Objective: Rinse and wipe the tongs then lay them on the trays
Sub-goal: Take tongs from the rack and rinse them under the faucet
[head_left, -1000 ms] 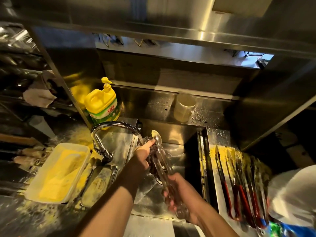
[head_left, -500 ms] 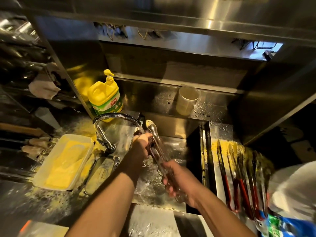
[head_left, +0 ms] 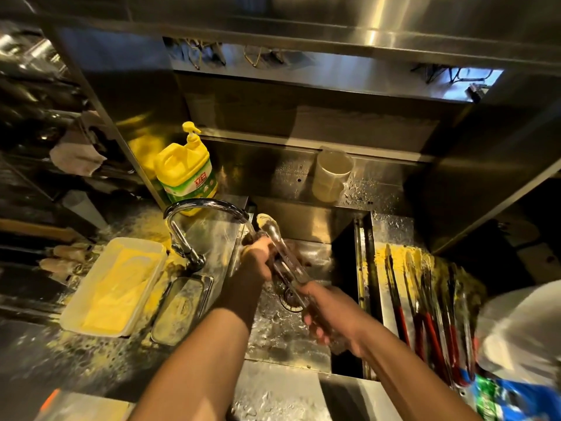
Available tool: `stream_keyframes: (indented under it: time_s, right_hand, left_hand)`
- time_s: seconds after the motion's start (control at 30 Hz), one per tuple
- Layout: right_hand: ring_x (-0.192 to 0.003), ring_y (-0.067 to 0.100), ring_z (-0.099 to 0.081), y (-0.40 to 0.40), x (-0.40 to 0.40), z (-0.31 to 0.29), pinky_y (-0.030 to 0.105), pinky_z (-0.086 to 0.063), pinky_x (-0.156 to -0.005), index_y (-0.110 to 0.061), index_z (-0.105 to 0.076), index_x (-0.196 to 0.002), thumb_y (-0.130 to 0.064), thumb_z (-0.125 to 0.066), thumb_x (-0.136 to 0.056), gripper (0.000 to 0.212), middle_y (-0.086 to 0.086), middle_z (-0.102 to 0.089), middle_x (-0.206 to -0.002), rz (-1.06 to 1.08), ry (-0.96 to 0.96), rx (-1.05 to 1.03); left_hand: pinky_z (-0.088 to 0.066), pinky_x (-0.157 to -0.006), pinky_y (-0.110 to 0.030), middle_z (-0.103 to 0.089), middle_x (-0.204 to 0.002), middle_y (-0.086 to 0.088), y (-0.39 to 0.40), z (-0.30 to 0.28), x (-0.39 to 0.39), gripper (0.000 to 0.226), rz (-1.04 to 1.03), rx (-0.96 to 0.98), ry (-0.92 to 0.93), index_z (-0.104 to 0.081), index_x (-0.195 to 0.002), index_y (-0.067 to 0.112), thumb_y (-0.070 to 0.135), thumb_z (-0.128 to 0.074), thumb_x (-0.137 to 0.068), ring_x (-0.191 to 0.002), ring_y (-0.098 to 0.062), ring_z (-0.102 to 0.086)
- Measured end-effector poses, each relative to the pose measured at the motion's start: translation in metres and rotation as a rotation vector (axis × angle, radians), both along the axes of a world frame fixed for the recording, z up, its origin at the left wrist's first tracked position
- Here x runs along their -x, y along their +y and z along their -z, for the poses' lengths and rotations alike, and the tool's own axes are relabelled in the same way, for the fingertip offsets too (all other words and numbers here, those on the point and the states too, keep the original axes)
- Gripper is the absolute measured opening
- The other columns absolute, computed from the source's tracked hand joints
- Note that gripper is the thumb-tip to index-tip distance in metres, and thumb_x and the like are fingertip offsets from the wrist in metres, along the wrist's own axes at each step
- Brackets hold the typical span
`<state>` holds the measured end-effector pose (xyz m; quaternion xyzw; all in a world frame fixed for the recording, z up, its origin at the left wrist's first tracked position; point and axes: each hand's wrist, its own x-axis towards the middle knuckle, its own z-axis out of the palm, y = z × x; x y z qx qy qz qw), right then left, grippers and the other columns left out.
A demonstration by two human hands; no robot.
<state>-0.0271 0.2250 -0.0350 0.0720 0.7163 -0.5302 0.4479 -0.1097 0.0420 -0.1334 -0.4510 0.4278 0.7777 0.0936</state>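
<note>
Clear plastic tongs [head_left: 280, 247] are held over the steel sink [head_left: 315, 262], their spoon-shaped tip up near the spout of the curved tap [head_left: 209, 206]. Water runs from the spout onto them. My right hand [head_left: 329, 314] grips the handle end. My left hand [head_left: 259, 256] is wrapped around the middle of the tongs, rubbing them. Several red-handled metal tongs [head_left: 425, 308] lie side by side on the steel tray [head_left: 382, 299] to the right of the sink.
A yellow dish soap jug [head_left: 188, 168] stands behind the tap. A white tub [head_left: 115, 284] with yellow cloth and a small steel pan [head_left: 182, 308] sit on the wet counter at left. A pale cup [head_left: 332, 174] stands on the back ledge. A white object [head_left: 522, 326] is at far right.
My left hand has slid a little down the tongs from the tip toward the middle. The view has shifted slightly; both hands stay over the sink.
</note>
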Motion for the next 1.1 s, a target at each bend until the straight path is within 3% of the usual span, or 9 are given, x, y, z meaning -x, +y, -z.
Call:
stream_keyframes:
  time_s: [0.07,0.17,0.3,0.4,0.53,0.7,0.9,1.0,1.1]
  right_hand:
    - [-0.043,0.010,-0.048,0.020,0.001,-0.003,0.020,-0.039,-0.041,-0.013,-0.065,-0.088,-0.063,-0.052,-0.086,0.052,-0.005,-0.060,-0.059,-0.052,-0.021,-0.017]
    - [-0.048,0.013,-0.051,0.049,0.007,-0.005,0.023,-0.042,-0.042,-0.004,-0.063,-0.107,-0.060,-0.042,-0.093,0.062,-0.001,-0.063,-0.064,0.011,0.011,0.033]
    - [-0.065,0.025,-0.069,0.053,0.023,0.001,0.041,-0.059,-0.067,-0.004,-0.060,-0.113,-0.040,-0.051,-0.096,0.041,0.009,-0.073,-0.084,0.095,0.091,0.033]
    - [-0.086,0.039,-0.074,0.044,0.030,0.008,0.054,-0.059,-0.079,-0.001,-0.047,-0.124,-0.022,-0.074,-0.085,0.052,0.022,-0.074,-0.101,0.138,0.046,0.046]
    - [-0.070,0.032,-0.071,0.033,0.029,0.013,0.044,-0.060,-0.065,-0.016,-0.045,-0.123,-0.010,-0.075,-0.084,0.049,0.018,-0.076,-0.092,0.151,0.007,0.105]
    - [-0.062,0.027,-0.066,0.023,0.028,0.020,0.058,-0.057,-0.085,-0.011,-0.061,-0.109,0.000,-0.059,-0.088,0.024,0.017,-0.070,-0.077,0.142,0.013,0.062]
    - [-0.060,0.023,-0.070,0.008,0.021,0.016,0.031,-0.058,-0.051,-0.003,-0.057,-0.116,0.000,-0.061,-0.088,0.028,0.017,-0.070,-0.075,0.084,-0.011,0.051]
    - [-0.053,0.018,-0.065,-0.002,0.018,0.015,0.027,-0.052,-0.044,-0.006,-0.056,-0.119,0.000,-0.063,-0.087,0.033,0.014,-0.072,-0.074,0.046,0.010,-0.005]
    - [-0.048,0.015,-0.060,-0.015,0.013,0.012,0.026,-0.050,-0.042,-0.008,-0.058,-0.114,0.001,-0.059,-0.089,0.027,0.008,-0.075,-0.072,0.015,0.028,-0.012]
  left_hand:
    - [-0.054,-0.095,-0.055,-0.065,-0.125,-0.019,-0.018,-0.002,0.005,0.054,-0.138,0.117,-0.077,-0.057,-0.129,0.002,0.028,-0.074,-0.086,-0.107,-0.036,-0.066]
    - [-0.054,-0.094,-0.050,-0.067,-0.124,-0.020,-0.027,0.002,0.002,0.051,-0.303,0.187,-0.057,-0.061,-0.127,-0.002,0.029,-0.074,-0.088,-0.110,-0.036,-0.068]
    - [-0.057,-0.080,-0.040,-0.076,-0.097,-0.014,-0.020,0.001,-0.014,0.036,-0.157,-0.047,0.090,-0.066,-0.108,0.004,0.037,-0.057,-0.099,-0.083,-0.028,-0.074]
    - [-0.061,-0.077,-0.040,-0.077,-0.100,-0.015,-0.015,0.004,-0.025,0.045,-0.076,-0.160,0.215,-0.066,-0.112,0.004,0.044,-0.048,-0.101,-0.091,-0.031,-0.075]
    - [-0.063,-0.077,-0.044,-0.076,-0.106,-0.016,-0.019,-0.001,-0.034,0.051,-0.005,-0.220,0.325,-0.075,-0.107,0.009,0.048,-0.044,-0.099,-0.096,-0.031,-0.075]
    - [-0.061,-0.073,-0.040,-0.077,-0.102,-0.016,-0.025,-0.007,-0.039,0.049,-0.053,-0.220,0.375,-0.071,-0.111,0.007,0.045,-0.041,-0.102,-0.093,-0.030,-0.075]
    - [-0.055,-0.082,-0.036,-0.071,-0.084,-0.010,-0.027,-0.014,-0.046,0.029,-0.061,-0.208,0.362,-0.066,-0.095,0.010,0.028,-0.043,-0.097,-0.081,-0.025,-0.069]
    - [-0.048,-0.095,-0.041,-0.063,-0.095,-0.012,-0.028,-0.012,-0.048,0.025,-0.073,-0.208,0.281,-0.063,-0.104,0.008,0.028,-0.049,-0.098,-0.089,-0.027,-0.062]
    - [-0.054,-0.086,-0.042,-0.064,-0.104,-0.018,-0.020,-0.014,-0.049,0.036,-0.053,-0.192,0.235,-0.059,-0.126,0.004,0.027,-0.054,-0.099,-0.093,-0.032,-0.064]
